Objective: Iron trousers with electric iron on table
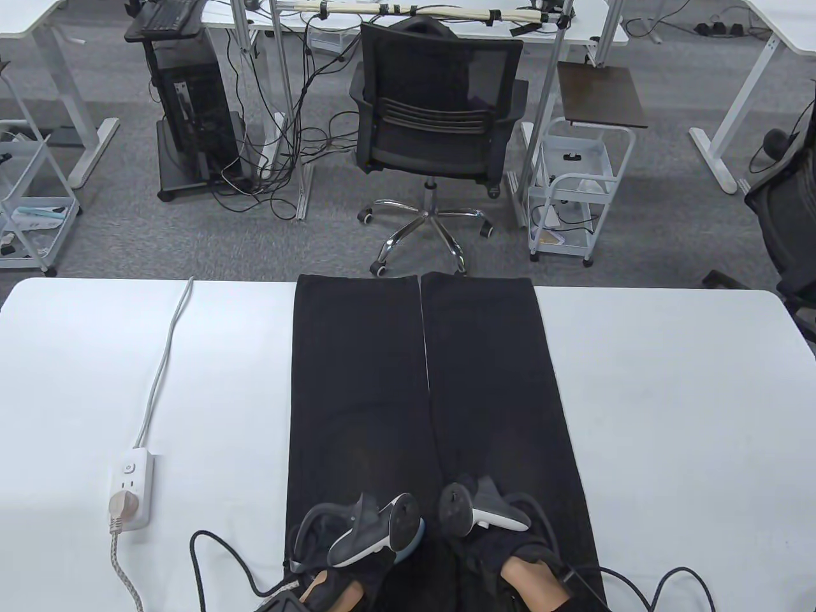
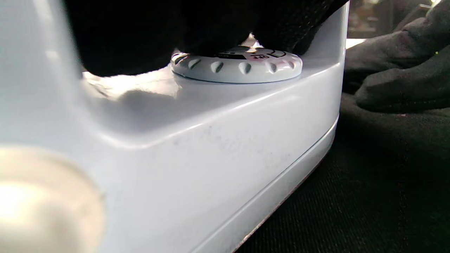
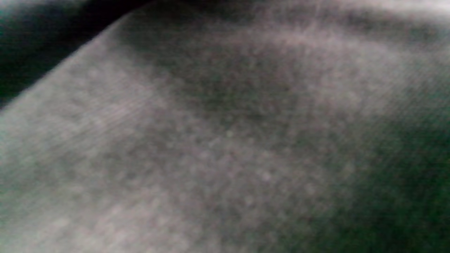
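Observation:
Black trousers (image 1: pixel 363 382) lie flat on the white table (image 1: pixel 669 414), legs pointing away from me. My left hand (image 1: pixel 357 542) grips the white iron (image 2: pixel 211 147) near the waist end; in the table view the hand and its tracker hide most of the iron. In the left wrist view the iron stands on the black fabric (image 2: pixel 369 196), and my gloved fingers (image 2: pixel 158 28) close above its temperature dial (image 2: pixel 237 63). My right hand (image 1: pixel 475 503) rests on the right trouser leg beside the iron, fingers (image 2: pixel 397 80) laid on the cloth. The right wrist view shows only blurred dark fabric (image 3: pixel 225 140).
A white power strip (image 1: pixel 131 488) lies at the table's left with a plug (image 1: pixel 118 507) in it and a braided cord (image 1: pixel 124 574) running to the front edge. Black glove cables (image 1: pixel 217 554) loop at the front edge. An office chair (image 1: pixel 433 121) stands beyond the table.

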`<state>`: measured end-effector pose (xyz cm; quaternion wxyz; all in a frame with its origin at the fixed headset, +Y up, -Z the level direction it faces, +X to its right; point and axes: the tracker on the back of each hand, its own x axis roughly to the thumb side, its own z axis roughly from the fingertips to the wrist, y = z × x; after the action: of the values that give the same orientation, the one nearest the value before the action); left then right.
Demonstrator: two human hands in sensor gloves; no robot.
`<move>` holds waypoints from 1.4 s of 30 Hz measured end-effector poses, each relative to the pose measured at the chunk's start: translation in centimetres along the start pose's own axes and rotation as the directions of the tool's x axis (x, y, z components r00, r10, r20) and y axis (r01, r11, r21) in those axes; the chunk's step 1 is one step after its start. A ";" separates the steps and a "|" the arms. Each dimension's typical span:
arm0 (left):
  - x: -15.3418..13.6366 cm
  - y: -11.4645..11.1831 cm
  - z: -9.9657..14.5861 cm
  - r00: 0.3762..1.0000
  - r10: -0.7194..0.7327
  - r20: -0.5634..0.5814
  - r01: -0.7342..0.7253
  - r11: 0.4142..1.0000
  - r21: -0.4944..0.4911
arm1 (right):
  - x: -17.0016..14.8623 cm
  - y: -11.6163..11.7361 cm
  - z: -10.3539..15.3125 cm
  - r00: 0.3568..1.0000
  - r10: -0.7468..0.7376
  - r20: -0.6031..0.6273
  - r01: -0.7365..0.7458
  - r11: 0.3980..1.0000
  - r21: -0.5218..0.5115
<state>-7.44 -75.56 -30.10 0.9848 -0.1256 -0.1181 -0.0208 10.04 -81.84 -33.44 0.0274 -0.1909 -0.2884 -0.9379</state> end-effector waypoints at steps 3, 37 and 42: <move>-0.2 0.1 -0.5 1.000 -0.008 0.003 0.008 1.000 0.010 | 0.0 0.1 0.0 1.000 0.000 0.000 0.000 1.000 -0.006; -3.8 2.1 -8.0 0.982 0.039 -0.186 -0.042 0.999 -0.012 | 0.2 0.4 0.2 1.000 -0.005 0.005 0.005 1.000 -0.028; -2.3 1.4 -5.3 0.994 0.023 -0.106 -0.024 1.000 -0.008 | 0.2 0.4 0.1 1.000 -0.007 0.006 0.007 1.000 -0.028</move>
<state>-8.40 -75.54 -35.96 0.9893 -0.1303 -0.0641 -0.0165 9.96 -82.09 -33.03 0.0207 -0.1929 -0.2758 -0.9414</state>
